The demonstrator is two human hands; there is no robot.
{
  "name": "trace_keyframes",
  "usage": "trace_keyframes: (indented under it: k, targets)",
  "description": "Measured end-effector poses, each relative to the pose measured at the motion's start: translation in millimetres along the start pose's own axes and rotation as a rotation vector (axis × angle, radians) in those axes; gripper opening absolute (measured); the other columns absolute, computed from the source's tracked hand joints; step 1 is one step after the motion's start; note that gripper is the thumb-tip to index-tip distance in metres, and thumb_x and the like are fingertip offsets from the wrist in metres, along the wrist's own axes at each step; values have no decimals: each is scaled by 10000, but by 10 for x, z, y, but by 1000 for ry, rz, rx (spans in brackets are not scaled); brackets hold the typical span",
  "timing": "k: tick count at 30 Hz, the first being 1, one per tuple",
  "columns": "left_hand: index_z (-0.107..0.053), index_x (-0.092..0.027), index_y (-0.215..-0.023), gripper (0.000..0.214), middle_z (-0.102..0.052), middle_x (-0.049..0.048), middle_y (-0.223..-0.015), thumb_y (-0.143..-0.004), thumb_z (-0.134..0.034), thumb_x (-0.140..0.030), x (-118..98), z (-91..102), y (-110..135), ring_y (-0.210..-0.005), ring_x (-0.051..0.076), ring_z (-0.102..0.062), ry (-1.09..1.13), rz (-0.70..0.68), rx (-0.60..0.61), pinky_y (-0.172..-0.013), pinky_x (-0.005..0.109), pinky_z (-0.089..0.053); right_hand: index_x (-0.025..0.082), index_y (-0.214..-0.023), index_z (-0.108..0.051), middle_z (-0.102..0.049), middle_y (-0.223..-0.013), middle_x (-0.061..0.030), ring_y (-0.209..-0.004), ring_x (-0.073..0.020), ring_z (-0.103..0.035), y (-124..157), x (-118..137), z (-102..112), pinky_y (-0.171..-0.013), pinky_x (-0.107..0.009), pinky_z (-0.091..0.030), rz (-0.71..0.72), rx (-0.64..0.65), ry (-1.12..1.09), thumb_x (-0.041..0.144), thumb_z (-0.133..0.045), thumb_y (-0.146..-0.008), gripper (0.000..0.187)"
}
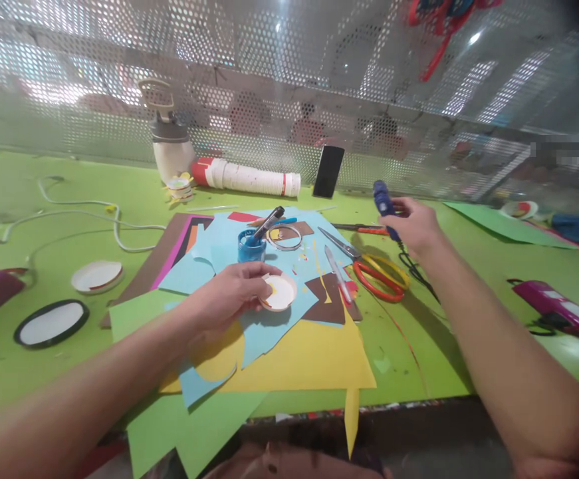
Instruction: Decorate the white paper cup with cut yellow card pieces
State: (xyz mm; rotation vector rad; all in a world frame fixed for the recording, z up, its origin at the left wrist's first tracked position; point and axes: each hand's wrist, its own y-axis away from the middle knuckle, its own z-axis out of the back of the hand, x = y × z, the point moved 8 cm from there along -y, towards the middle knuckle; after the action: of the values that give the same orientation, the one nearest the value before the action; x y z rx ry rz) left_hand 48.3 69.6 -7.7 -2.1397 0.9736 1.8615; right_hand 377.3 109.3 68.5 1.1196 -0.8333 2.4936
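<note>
My left hand [239,289] is closed on the edge of a shallow white paper cup piece [280,293], tilted toward me over the coloured paper. A little yellow shows on its inside by my thumb. My right hand [415,223], raised at the right, grips a dark blue corded tool [383,199] that looks like a glue gun; its nozzle is not visible. Behind my left hand stands a blue jar [251,247] with a marker [269,223] leaning out. Between my hands lie scissors [379,276] with red and yellow handles and a pale pen-like tool [338,273].
Light blue paper [219,239] and yellow paper [299,362] cover the middle of the green table. Stacked paper cups [249,178], a white sprayer bottle [173,153] and a phone [328,171] stand behind. A white cable [118,226] crosses the left; a magenta device [558,303] lies right.
</note>
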Motion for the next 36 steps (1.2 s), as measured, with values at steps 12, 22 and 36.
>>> trace_keyframes:
  k: [12, 22, 36]
  targets:
    - [-653, -104, -915, 306, -668, 100, -770, -610, -623, -104, -6, 162, -53, -654, 181, -584, -35, -27, -148, -567, 280, -409, 186, -888, -668, -671, -833, -47, -754, -174, -613, 1384, 822, -549, -642, -282, -507, 228, 950, -136, 388, -563, -880, 228]
    - [-625, -114, -996, 402, -580, 17, -618, -594, -602, -94, 18, 252, -87, -506, 125, -464, -189, -64, -248, -470, 258, -319, 233, -889, -599, -625, -829, -22, -712, -165, -555, 1544, 954, -579, -616, -278, -451, 474, 887, 160, 391, -465, -930, 211]
    - [-623, -125, -859, 267, -625, 49, -631, -598, -566, -134, 25, 219, -111, -488, 127, -473, -292, -39, -227, -449, 256, -335, 242, -880, -558, -632, -898, -34, -754, -171, -578, 1620, 955, -578, -610, -281, -454, 560, 837, 225, 378, -426, -952, 204]
